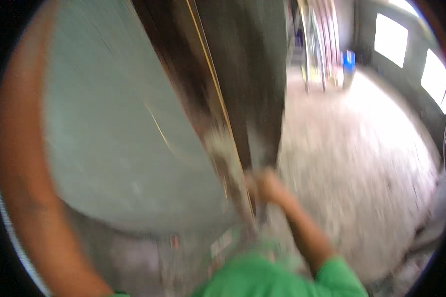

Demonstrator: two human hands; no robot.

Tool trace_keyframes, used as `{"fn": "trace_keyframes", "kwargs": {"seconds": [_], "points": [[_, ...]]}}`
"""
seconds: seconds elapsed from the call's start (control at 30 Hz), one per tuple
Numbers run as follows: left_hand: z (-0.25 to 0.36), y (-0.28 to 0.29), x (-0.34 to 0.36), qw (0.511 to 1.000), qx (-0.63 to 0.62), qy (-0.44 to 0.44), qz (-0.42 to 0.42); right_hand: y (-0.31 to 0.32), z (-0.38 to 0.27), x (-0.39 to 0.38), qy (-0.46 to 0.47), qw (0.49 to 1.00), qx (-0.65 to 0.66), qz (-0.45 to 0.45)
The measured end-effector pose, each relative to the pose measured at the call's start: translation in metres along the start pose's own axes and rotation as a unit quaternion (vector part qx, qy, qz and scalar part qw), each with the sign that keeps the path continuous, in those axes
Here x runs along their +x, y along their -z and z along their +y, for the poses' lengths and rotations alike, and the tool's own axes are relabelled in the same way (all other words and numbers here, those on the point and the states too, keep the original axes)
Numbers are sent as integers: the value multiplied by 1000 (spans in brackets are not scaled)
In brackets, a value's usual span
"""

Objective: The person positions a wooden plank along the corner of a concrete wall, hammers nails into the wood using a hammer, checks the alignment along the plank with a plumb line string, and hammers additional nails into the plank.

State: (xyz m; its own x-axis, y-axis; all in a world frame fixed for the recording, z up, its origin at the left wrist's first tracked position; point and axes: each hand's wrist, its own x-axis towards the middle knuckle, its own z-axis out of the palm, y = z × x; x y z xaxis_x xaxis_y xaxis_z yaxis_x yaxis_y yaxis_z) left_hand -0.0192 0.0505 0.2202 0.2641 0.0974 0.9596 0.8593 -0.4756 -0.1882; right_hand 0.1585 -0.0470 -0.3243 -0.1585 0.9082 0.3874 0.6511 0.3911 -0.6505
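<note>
My left forearm point(32, 163) rises along the left rim of the head view; the hand itself is out of frame. A broad pale grey-green surface point(109, 119) lies beside it. A dark vertical strip point(257, 74) with a thin yellowish line point(213, 74) runs down the middle, with pale smears lower along its edge. My right hand point(265, 185) is at the lower part of this strip, too smeared by motion to show its fingers or anything held. My green shirt point(252, 277) shows at the bottom.
A pale concrete floor point(357, 163) stretches to the right. Farther back are a ladder-like metal frame point(312, 49), upright pinkish lengths point(332, 29) and a blue container point(348, 62). A grey wall point(406, 94) has bright windows point(390, 39) along the right.
</note>
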Motion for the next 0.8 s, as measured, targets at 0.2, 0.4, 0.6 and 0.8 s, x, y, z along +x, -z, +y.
{"fn": "trace_keyframes", "kwargs": {"seconds": [0.2,0.4,0.6,0.8], "points": [[-25,-3,76,937,-21,-91,338,34,-63,3,-25,996,78,-47],[-21,-4,76,938,-31,-71,337,44,-67,12,25,996,84,13],[-28,-17,76,936,-35,-85,340,45,-60,26,21,995,98,-13],[-23,-13,72,936,-64,-55,341,36,-39,28,49,995,82,-29]]}}
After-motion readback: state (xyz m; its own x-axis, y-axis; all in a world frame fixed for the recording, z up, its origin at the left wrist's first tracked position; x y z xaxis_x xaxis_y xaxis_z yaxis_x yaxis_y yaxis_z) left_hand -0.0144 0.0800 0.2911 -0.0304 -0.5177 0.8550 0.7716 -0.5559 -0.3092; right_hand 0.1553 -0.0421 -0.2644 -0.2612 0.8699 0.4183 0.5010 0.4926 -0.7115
